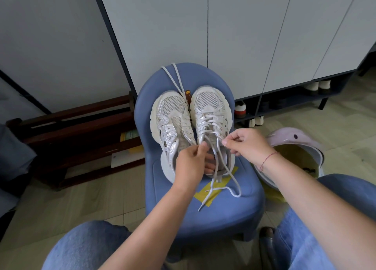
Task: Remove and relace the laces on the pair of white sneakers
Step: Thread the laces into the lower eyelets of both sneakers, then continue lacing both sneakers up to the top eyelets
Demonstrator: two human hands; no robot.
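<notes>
Head view looked down on the blue chair (203,208) between my knees, and both white sneakers stood side by side on its seat, toes toward its rounded back. The unlaced sneaker (173,123) sat on the left half of the seat with its eyelets bare. Its loose lace (172,76) was draped over the top edge of the chair back, with both strands running down between the two toes. The laced sneaker (211,111) sat on the right half of the seat, touching its partner.

My hands were apart, one on each side of that shoe's opening. My left hand (191,166) gripped its near end, fingers curled in at the collar and thumb raised; whether it also pinched a strand I could not tell. My right hand (246,145), with a red string bracelet (268,157) at the wrist, pinched the lace (216,159) between thumb and forefinger just above the top eyelets. The free ends trailed down the front of the seat and across a patch of yellow tape (211,192) stuck there.

Right of the chair stood a pale purple bin (295,139). Behind it rose grey cabinet doors (244,35), and to its left was a dark wooden rack (77,131).
</notes>
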